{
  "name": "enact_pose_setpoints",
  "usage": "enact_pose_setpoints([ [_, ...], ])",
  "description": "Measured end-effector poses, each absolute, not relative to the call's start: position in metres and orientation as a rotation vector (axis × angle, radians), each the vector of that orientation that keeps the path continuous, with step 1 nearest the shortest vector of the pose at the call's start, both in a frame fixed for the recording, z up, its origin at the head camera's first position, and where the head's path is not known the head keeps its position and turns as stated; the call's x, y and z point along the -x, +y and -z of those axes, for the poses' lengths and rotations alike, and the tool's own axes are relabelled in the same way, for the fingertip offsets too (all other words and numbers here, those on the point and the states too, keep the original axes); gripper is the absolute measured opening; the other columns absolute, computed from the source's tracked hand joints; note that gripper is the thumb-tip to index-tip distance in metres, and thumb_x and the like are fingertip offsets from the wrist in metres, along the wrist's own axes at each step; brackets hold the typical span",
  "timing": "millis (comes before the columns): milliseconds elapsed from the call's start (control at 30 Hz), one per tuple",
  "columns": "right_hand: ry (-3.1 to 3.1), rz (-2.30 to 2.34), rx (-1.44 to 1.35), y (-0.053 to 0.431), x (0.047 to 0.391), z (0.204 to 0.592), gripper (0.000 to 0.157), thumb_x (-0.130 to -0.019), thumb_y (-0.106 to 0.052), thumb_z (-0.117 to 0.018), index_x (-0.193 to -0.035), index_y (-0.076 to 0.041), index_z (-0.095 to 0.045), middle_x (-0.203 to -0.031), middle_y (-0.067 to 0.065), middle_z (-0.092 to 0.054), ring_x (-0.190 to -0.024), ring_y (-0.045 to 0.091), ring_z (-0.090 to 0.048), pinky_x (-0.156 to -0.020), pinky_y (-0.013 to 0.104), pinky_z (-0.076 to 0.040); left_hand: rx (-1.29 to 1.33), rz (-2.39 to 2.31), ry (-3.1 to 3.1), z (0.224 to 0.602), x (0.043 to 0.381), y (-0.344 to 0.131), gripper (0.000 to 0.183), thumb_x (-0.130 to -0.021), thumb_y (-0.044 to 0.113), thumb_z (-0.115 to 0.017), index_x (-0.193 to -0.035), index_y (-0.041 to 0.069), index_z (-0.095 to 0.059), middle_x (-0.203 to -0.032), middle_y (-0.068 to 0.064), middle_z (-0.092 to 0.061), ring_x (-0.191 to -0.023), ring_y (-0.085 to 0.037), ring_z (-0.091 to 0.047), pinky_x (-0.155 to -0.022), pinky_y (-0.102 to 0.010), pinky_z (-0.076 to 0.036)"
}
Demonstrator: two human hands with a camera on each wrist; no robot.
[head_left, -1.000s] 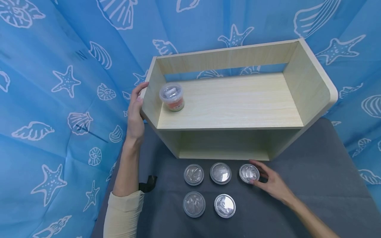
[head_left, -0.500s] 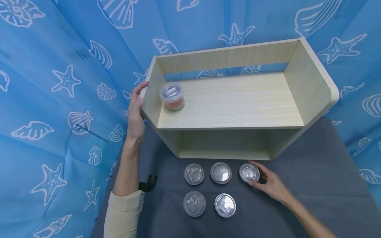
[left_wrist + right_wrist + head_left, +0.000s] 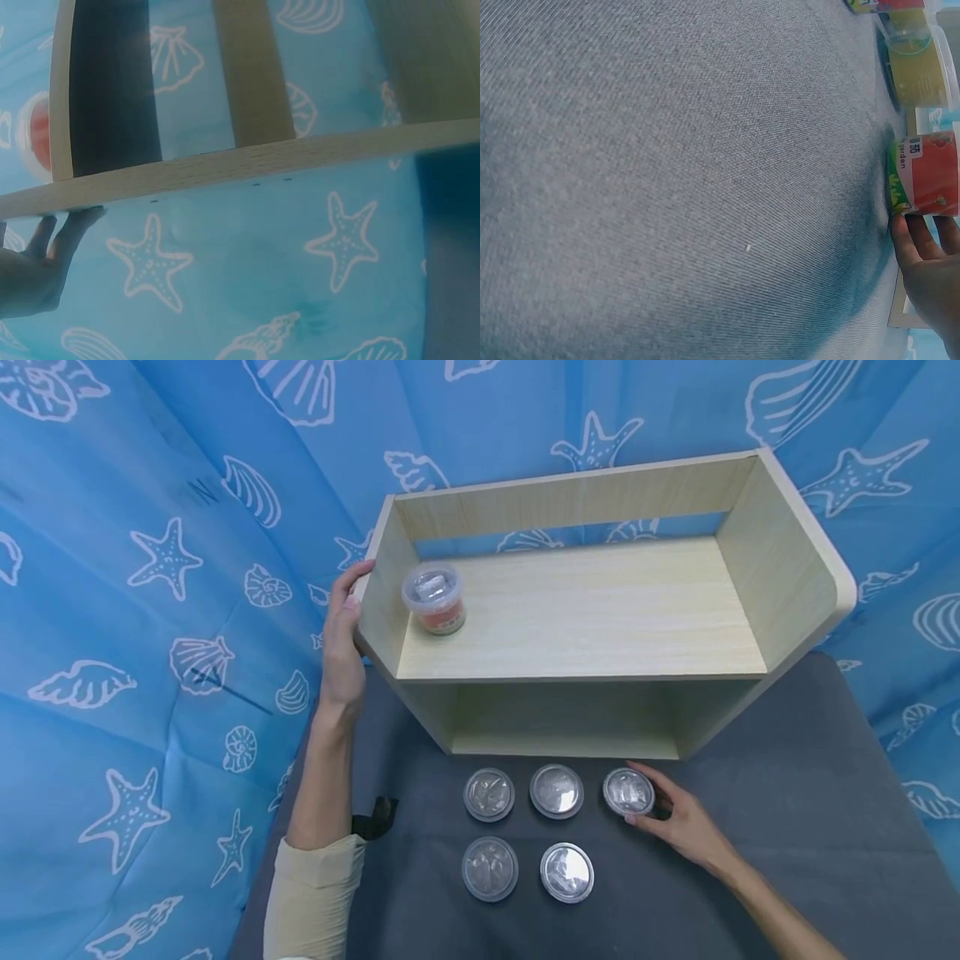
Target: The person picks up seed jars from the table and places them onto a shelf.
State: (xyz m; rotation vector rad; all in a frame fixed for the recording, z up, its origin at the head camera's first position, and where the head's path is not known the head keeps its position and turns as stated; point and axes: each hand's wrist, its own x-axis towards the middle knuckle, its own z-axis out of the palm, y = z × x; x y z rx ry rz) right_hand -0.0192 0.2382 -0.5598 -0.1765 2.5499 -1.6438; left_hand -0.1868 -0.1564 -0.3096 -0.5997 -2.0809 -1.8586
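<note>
Red shows on the side of the cup, which is upright, just in front of the shelf and near its right end. It lies to the left of the right hand, between the thumb and fingers, and they grip it. The next cup is just to its left. Well apart, the left hand touches the outside of the shelf's left side, its fingers wrapped round nothing.

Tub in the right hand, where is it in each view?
Head: tub right of centre, below the shelf, in the right hand.
Left wrist: not in it.
Right wrist: right edge, about mid-height, red label showing.
Shared landmark: blue curtain.
</note>
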Motion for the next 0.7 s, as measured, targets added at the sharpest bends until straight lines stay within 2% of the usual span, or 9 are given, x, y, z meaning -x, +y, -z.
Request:
enact_pose_setpoints([
  [333, 2.552, 1.637, 0.155, 0.238, 0.021, 0.556, 0.077, -0.081, -0.014, -0.083, -0.148, -0.009, -0.044, -0.140, 0.022, -0.050, -0.114, 0.038, -0.060, -0.081, 0.020, -0.051, 0.622, 1.848, -2.068, 0.310, 0.190, -0.155, 0.049, -0.102, 0.026, -0.026, -0.145, 0.012, -0.043, -0.141, -0.006, -0.044, -0.127, -0.025, -0.040, -0.097, -0.043, -0.031],
  [400, 2.554, 1.638, 0.157, 0.238, 0.020, 0.554, 0.077, -0.081, -0.013, -0.083, -0.148, -0.009, -0.044, -0.139, 0.022, -0.050, -0.112, 0.031, -0.062, -0.081, 0.021, -0.051, 0.621, 1.849, -2.068, 0.310, 0.190, -0.155, 0.050, -0.101, 0.026, -0.025, -0.145, 0.011, -0.042, -0.142, -0.006, -0.043, -0.127, -0.026, -0.040, -0.097, -0.044, -0.031],
  [567, 2.547, 1.705, 0.178, 0.238, 0.021, 0.550, 0.077, -0.080, -0.010, -0.083, -0.147, -0.008, -0.046, -0.139, 0.024, -0.050, -0.110, 0.003, -0.059, -0.081, 0.016, -0.049, 0.620, 1.858, -2.061, 0.310, 0.190, -0.155, 0.050, -0.101, 0.027, -0.026, -0.145, 0.011, -0.042, -0.141, -0.008, -0.043, -0.127, -0.026, -0.040, -0.097, -0.045, -0.032],
  [700, 2.514, 1.793, 0.202, 0.236, 0.020, 0.546, 0.077, -0.078, -0.005, -0.083, -0.146, -0.007, -0.047, -0.139, 0.025, -0.049, -0.111, -0.006, -0.055, -0.082, 0.014, -0.048, 0.622, 1.871, -2.048, 0.310, 0.189, -0.155, 0.050, -0.101, 0.026, -0.025, -0.145, 0.011, -0.043, -0.140, -0.009, -0.043, -0.125, -0.027, -0.040, -0.096, -0.043, -0.031],
])
